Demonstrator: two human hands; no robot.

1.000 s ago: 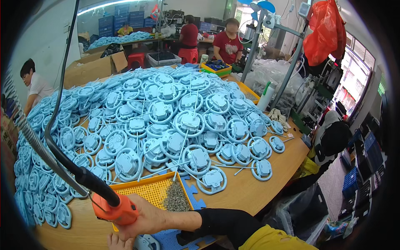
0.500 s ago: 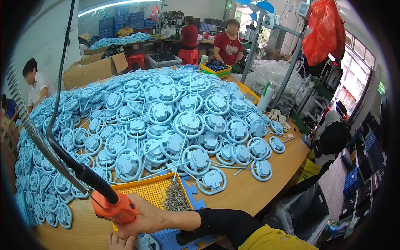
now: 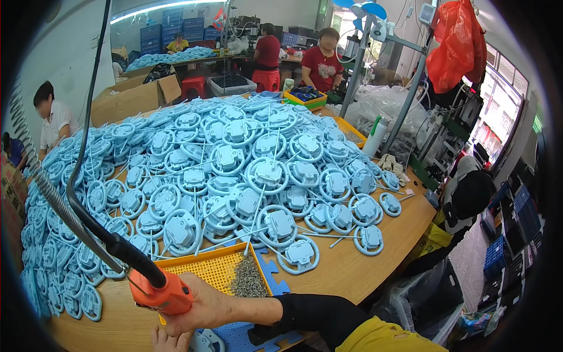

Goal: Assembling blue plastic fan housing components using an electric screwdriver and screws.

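Observation:
My right hand (image 3: 202, 302) is wrapped round an orange electric screwdriver (image 3: 161, 293), held upright at the lower left with a black cable and a coiled spring rising from its top. Below it, only some fingers of my left hand (image 3: 170, 340) show at the picture's lower edge. They are bent against a light-blue wheel-shaped plastic part (image 3: 208, 340), mostly cut off by the edge. The screwdriver's tip is hidden behind my hands. Just beyond my right wrist, a yellow perforated tray (image 3: 202, 270) holds a heap of small screws (image 3: 248, 277).
A large pile of similar light-blue wheel parts with thin stems (image 3: 229, 158) covers much of the wooden table (image 3: 358, 270). Blue foam mat (image 3: 275, 273) lies under the tray. A white bottle (image 3: 375, 138) and a metal stand (image 3: 404, 100) are at the far right. Co-workers sit beyond.
My hands and the screwdriver hold practically the same place. The co-worker at the far left has shifted slightly.

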